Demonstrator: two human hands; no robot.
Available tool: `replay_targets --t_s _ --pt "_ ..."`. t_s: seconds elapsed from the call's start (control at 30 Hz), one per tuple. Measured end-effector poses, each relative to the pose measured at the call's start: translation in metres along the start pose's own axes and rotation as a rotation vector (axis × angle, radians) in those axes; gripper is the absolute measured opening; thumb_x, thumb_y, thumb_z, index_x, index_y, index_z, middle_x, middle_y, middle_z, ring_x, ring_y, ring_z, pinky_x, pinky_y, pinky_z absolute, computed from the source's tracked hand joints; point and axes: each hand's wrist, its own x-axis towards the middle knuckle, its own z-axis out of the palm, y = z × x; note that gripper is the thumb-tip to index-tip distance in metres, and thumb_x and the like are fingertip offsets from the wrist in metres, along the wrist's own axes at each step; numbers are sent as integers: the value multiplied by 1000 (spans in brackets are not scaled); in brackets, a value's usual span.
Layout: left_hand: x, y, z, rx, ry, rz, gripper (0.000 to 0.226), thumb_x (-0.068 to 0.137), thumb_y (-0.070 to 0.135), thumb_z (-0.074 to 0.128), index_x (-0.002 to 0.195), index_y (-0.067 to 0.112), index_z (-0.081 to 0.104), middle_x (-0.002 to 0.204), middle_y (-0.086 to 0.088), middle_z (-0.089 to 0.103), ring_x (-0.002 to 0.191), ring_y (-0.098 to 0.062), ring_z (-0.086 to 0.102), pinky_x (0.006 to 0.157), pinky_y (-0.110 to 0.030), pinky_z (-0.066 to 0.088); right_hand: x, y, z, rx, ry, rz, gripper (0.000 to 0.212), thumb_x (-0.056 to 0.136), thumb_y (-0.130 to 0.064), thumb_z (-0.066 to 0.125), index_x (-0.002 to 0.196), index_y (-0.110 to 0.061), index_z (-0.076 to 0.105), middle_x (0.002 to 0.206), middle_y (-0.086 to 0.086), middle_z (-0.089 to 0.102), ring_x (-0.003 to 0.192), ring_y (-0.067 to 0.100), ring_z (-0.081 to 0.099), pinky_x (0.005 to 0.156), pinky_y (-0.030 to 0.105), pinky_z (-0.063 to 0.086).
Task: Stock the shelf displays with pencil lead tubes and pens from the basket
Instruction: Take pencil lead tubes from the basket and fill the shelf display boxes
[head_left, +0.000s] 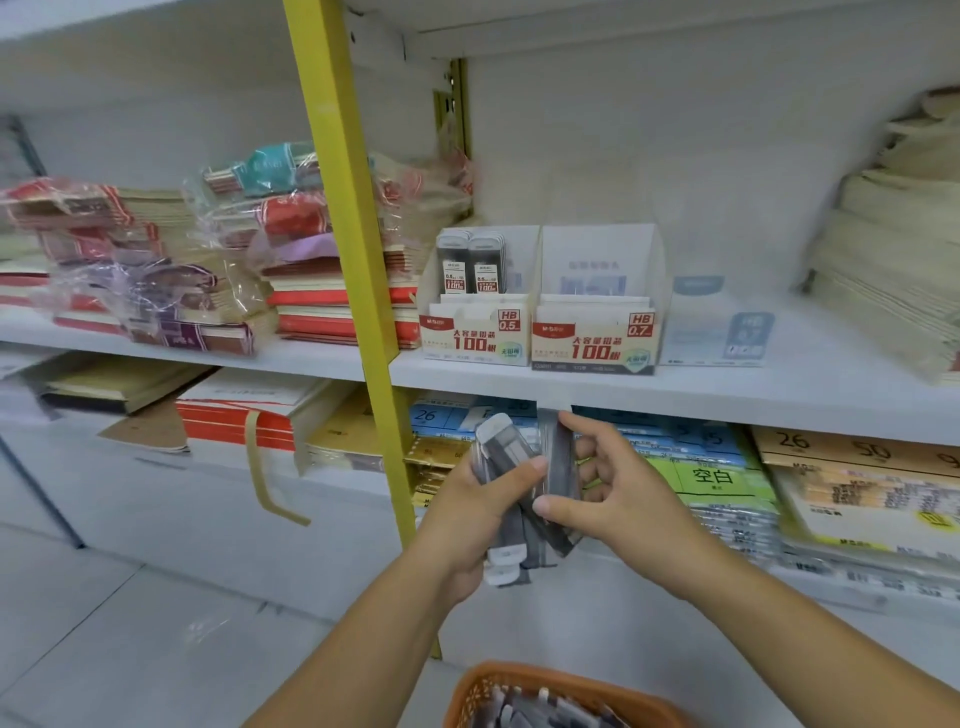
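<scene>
A bundle of pencil lead tubes (501, 452) was held in front of the lower shelf, just under the white shelf (727, 395) edge. The left hand (467, 514) gripped it, fingers (522, 470) curled round. The right hand (618, 483) pinched a smaller batch of tubes (558, 457) upright just beside the bundle. Above stood the HB 0.5 display (475, 332), with tubes at its back, and beside it the HB 0.7 display (595, 338). More tubes lay in the orange basket (550, 678) below the arms.

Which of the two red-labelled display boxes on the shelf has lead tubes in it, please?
The left box, marked HB 0.5: lead tubes stand at its back, while the HB 0.7 box beside it shows none.
</scene>
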Motion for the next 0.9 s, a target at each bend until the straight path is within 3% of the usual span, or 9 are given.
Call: replay_targets --t_s 0.17,0.3,0.43,0.5,0.63,0.77,0.9 --pt "-4 5 -4 -15 26 10 32 84 25 77 113 21 66 107 -12 77 102 -33 73 91 -57 57 0 3 1 119 -5 43 65 82 -7 69 123 -51 44 115 -25 62 100 -10 61 74 18 53" --pt "-5 9 -8 -33 42 17 41 77 30 80 112 16 65 106 -16 77 101 -36 73 94 -57 56 -1 -2 -1 192 -11 62 52 88 -7 60 121 -47 50 111 -30 64 104 -10 60 76 16 50" --pt "-5 14 -8 -54 56 39 52 72 32 80 118 13 64 106 -14 77 101 -34 73 92 -53 58 -1 -7 -2 235 11 75 29 94 -23 61 116 -41 57 88 -26 69 73 -8 63 60 13 47" --pt "-4 15 -8 -49 63 39 48 78 29 79 119 12 64 106 -14 77 101 -34 73 92 -53 58 -3 -8 -2 232 4 103 21 99 -31 52 113 -41 64 80 -21 68 68 -3 61 64 16 46" --pt "-3 17 -7 -53 75 29 40 85 27 76 120 13 64 107 -14 77 104 -34 72 96 -56 55 -4 -12 -2 162 32 102 28 98 -39 51 101 -65 61 106 -32 66 92 -14 60 76 21 47" --pt "-2 21 -7 -61 80 37 36 86 27 76 118 16 66 108 -13 77 107 -35 71 98 -57 54 -2 -11 -5 204 50 75 30 96 -24 58 102 -52 67 104 -20 71 92 -2 67 69 19 53" --pt "-4 26 -6 -70 74 56 29 88 24 74 114 16 67 103 -11 78 100 -30 74 91 -50 59 0 -13 -5 211 104 36 30 91 -14 65 108 -38 63 105 -15 72 94 3 68 71 19 55"
